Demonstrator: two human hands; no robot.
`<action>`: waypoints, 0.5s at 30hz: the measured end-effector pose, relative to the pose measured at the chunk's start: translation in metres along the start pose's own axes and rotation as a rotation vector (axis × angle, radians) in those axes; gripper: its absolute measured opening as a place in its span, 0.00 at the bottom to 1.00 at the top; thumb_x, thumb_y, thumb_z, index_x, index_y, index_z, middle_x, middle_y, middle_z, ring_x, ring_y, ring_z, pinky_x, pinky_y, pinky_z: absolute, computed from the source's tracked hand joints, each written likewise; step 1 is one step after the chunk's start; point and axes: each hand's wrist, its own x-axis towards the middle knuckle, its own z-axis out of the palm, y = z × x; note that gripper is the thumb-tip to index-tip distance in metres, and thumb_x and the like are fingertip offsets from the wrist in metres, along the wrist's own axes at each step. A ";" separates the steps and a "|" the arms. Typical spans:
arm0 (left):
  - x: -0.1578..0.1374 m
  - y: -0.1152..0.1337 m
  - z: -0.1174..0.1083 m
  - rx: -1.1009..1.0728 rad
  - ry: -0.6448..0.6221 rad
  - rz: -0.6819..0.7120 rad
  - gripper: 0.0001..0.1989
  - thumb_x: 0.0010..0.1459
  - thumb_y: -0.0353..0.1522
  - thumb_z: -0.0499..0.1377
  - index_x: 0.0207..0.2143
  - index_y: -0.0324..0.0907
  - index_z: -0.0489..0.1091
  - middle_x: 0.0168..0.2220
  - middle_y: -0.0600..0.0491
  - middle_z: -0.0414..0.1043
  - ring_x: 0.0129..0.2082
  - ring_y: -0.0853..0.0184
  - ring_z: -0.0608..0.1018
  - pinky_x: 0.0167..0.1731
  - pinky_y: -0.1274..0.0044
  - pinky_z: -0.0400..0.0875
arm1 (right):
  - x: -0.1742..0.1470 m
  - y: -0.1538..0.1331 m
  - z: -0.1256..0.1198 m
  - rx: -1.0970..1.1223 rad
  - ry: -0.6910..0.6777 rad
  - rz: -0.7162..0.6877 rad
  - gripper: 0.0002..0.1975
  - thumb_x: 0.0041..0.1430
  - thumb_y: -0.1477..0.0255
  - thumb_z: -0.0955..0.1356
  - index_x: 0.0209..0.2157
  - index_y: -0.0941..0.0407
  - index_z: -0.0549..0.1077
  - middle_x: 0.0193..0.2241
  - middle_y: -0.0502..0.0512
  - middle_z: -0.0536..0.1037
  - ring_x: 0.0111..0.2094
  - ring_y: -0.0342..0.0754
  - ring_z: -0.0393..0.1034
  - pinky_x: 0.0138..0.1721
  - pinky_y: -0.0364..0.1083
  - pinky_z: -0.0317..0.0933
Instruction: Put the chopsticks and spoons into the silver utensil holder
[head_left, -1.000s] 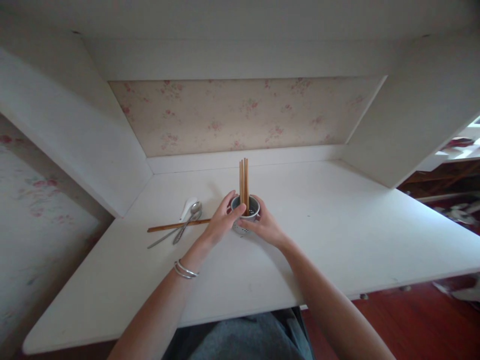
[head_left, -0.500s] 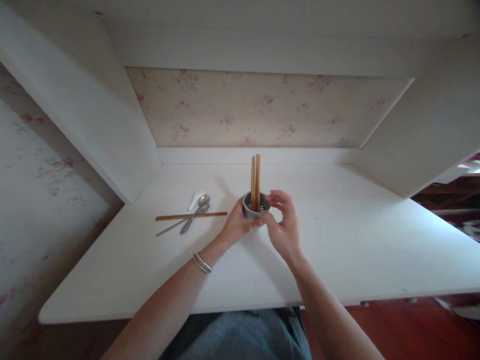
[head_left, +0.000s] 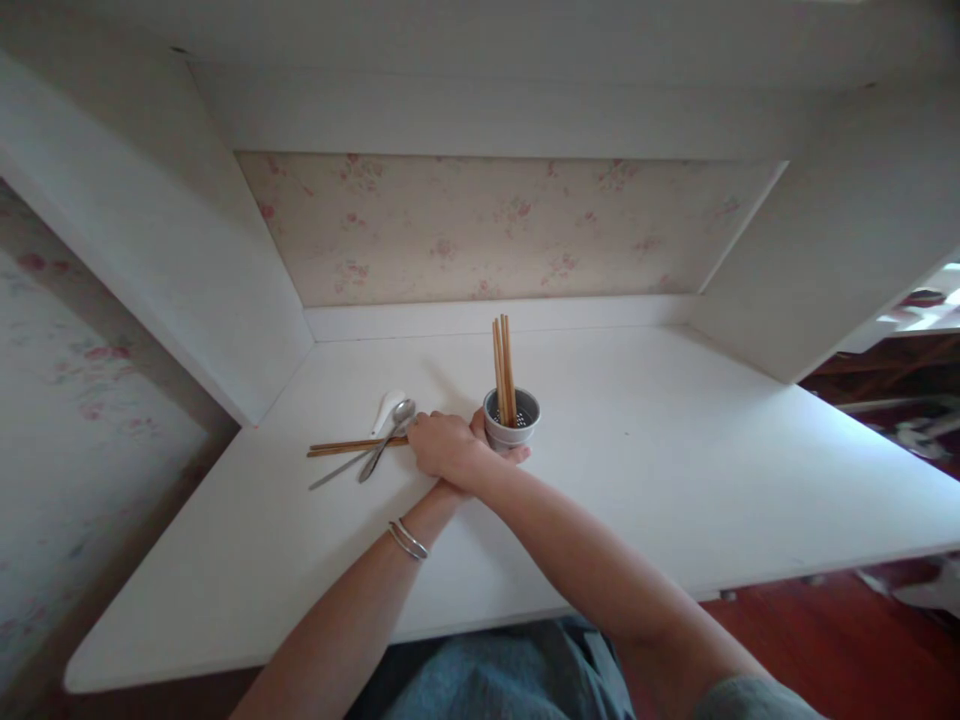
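My left hand (head_left: pixel 480 440) is closed around a small grey metal cup (head_left: pixel 513 436) with holes in its bottom; several wooden chopsticks (head_left: pixel 503 370) stand upright in it, leaning slightly left. My right hand (head_left: pixel 444 445) is crossed over my left wrist. Its fingers are curled over the right ends of a pair of wooden chopsticks (head_left: pixel 349 447) lying on the table, hiding those ends. Two metal spoons, the upper one (head_left: pixel 384 438) crossing the other (head_left: pixel 337 474), lie over the chopsticks beside my right fingertips. Behind them rests a white soup spoon (head_left: pixel 388 408).
The white tabletop (head_left: pixel 637 470) has a raised back strip and sits between a left side panel (head_left: pixel 150 220) and a right side panel (head_left: pixel 832 230). An upper shelf (head_left: pixel 480 100) overhangs the back. Red flooring (head_left: pixel 825 640) shows at lower right.
My right hand has left the cup's right side and crossed over my left arm to the lying chopsticks. My left hand still holds the cup. The view has shifted slightly.
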 end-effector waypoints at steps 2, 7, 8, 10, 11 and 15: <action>0.000 -0.001 0.004 0.037 0.038 -0.027 0.43 0.31 0.50 0.67 0.51 0.42 0.65 0.42 0.43 0.72 0.50 0.47 0.69 0.48 0.62 0.60 | 0.006 0.000 0.001 -0.001 -0.012 0.010 0.14 0.58 0.80 0.60 0.43 0.65 0.71 0.43 0.73 0.75 0.45 0.59 0.72 0.39 0.56 0.68; -0.006 0.005 0.004 -0.165 -0.025 0.052 0.42 0.32 0.46 0.68 0.52 0.44 0.64 0.43 0.43 0.73 0.47 0.49 0.72 0.48 0.64 0.61 | 0.014 0.000 0.005 -0.001 -0.020 0.035 0.12 0.60 0.79 0.61 0.44 0.64 0.70 0.45 0.73 0.74 0.47 0.60 0.71 0.42 0.57 0.66; -0.006 0.006 0.002 -0.176 -0.025 0.043 0.41 0.32 0.45 0.69 0.52 0.44 0.64 0.42 0.43 0.73 0.47 0.49 0.72 0.48 0.64 0.61 | 0.014 0.000 0.007 0.000 -0.013 0.038 0.12 0.60 0.78 0.62 0.45 0.64 0.70 0.45 0.73 0.74 0.47 0.60 0.71 0.43 0.57 0.65; -0.007 0.009 0.000 -0.182 -0.025 0.031 0.41 0.32 0.43 0.69 0.51 0.43 0.64 0.43 0.43 0.73 0.47 0.49 0.72 0.48 0.64 0.61 | 0.014 -0.001 0.010 0.003 0.002 0.047 0.13 0.60 0.76 0.63 0.45 0.64 0.69 0.45 0.73 0.74 0.47 0.62 0.70 0.43 0.57 0.64; -0.008 0.010 0.000 -0.183 -0.028 0.030 0.41 0.32 0.43 0.69 0.52 0.43 0.64 0.44 0.43 0.73 0.47 0.50 0.73 0.49 0.64 0.62 | 0.013 -0.002 0.012 0.004 0.009 0.052 0.13 0.59 0.75 0.63 0.46 0.64 0.69 0.45 0.73 0.74 0.47 0.62 0.70 0.43 0.58 0.64; -0.008 0.008 0.002 -0.159 -0.033 0.023 0.40 0.34 0.42 0.69 0.52 0.44 0.62 0.44 0.45 0.73 0.48 0.50 0.72 0.50 0.64 0.62 | 0.014 -0.004 0.017 0.006 0.026 0.057 0.15 0.58 0.74 0.64 0.47 0.62 0.69 0.43 0.71 0.76 0.46 0.63 0.70 0.42 0.57 0.63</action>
